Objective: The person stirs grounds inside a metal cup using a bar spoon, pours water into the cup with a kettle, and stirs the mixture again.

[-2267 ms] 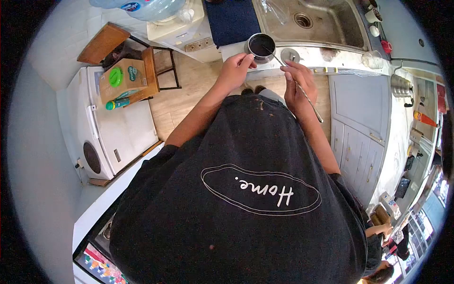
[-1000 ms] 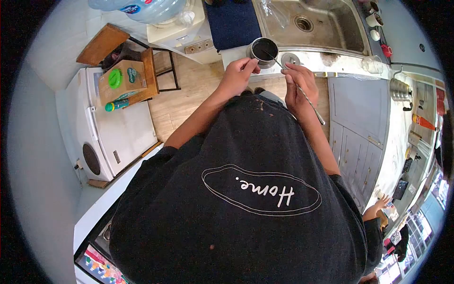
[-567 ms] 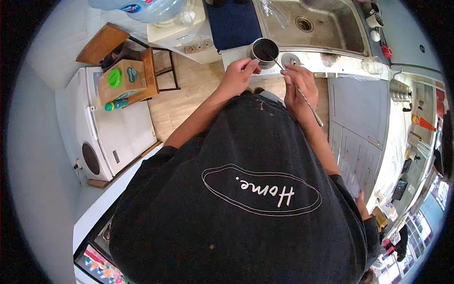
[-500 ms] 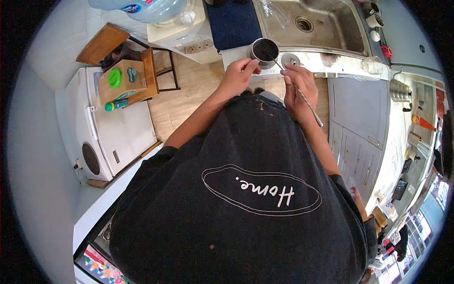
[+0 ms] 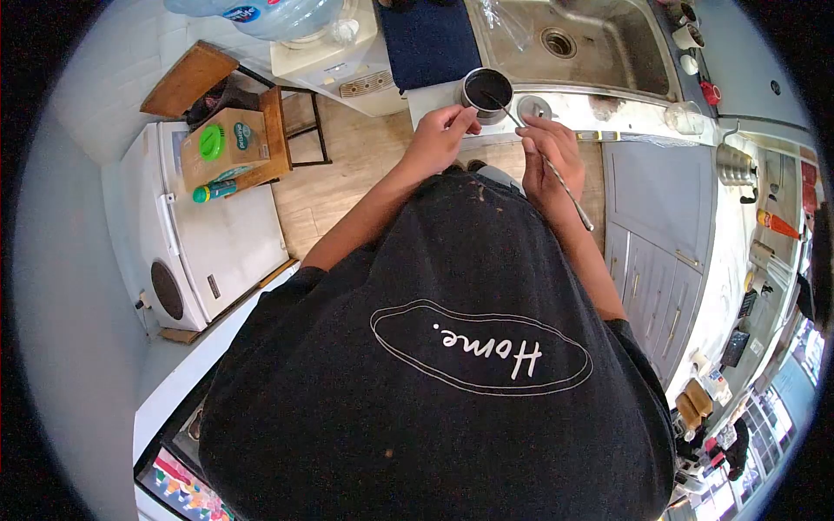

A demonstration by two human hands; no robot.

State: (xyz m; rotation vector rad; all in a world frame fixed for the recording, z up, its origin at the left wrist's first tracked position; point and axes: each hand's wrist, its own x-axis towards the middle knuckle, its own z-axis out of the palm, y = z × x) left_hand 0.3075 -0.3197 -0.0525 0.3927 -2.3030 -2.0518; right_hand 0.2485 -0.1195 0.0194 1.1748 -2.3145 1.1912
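A metal cup point(image 5: 501, 118) with dark contents stands at the counter's front edge, beside the sink. My left hand point(image 5: 439, 139) is closed at the cup's near left side, thumb and fingers against it. What it grips there is partly hidden by the fingers. In my right hand point(image 5: 553, 156) is a long bar spoon point(image 5: 562, 184) with a twisted shaft. It slants, its thin end reaching into the cup and its other end sticking out past my wrist. A small round metal lid point(image 5: 532, 108) lies just right of the cup.
A steel sink point(image 5: 608, 65) lies behind the counter point(image 5: 591, 106), with a dark blue mat point(image 5: 426, 52) on its left. Farther left stand a water dispenser point(image 5: 334, 74), a wooden chair point(image 5: 276, 130) bearing a box point(image 5: 239, 143), and a white freezer point(image 5: 226, 234). Grey cabinets point(image 5: 656, 200) line the right.
Both my hands, the cup and the bar spoon keep nearly the same places. Another person's arm, seen at the lower right before, is out of sight now.
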